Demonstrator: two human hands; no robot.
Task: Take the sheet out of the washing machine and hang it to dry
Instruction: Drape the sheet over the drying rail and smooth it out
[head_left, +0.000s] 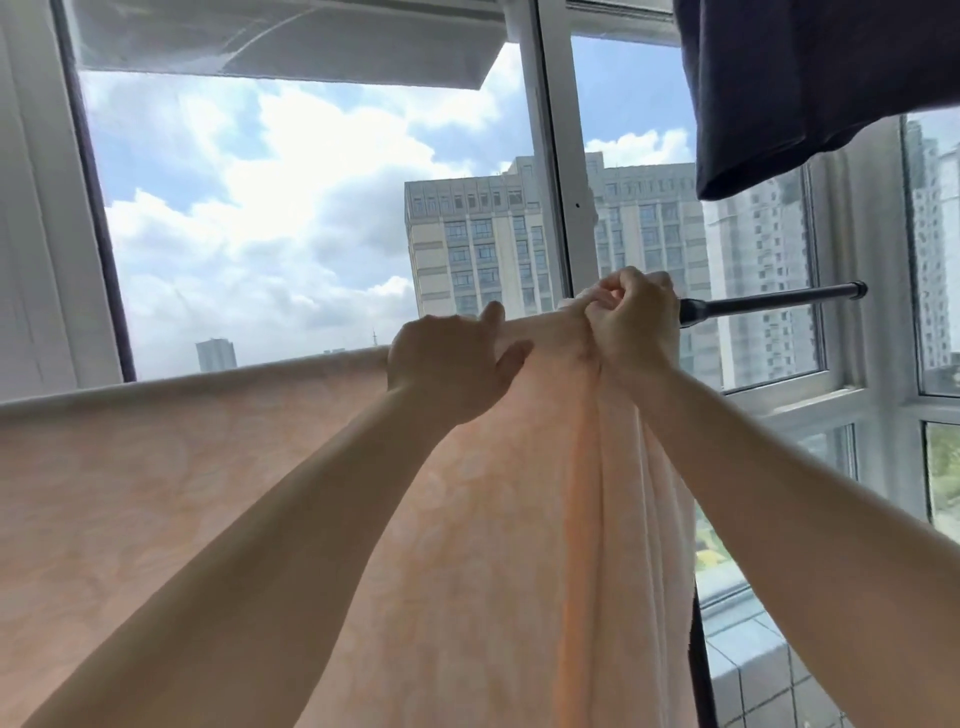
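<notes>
One peach sheet (218, 493) fills the lower half of the frame, already draped over one dark rod (769, 300) that runs toward the right of the frame, so it seems to be in the spreading stage. At its right edge it bunches into folds, likely why both hands work there. One dark garment (810, 88) hangs at upper right. The left hand (451, 366) presses on the top fold with fingers curled over it and thumb out; the right hand (635, 314) grips the bunched cloth in a closed fist at the rod.
</notes>
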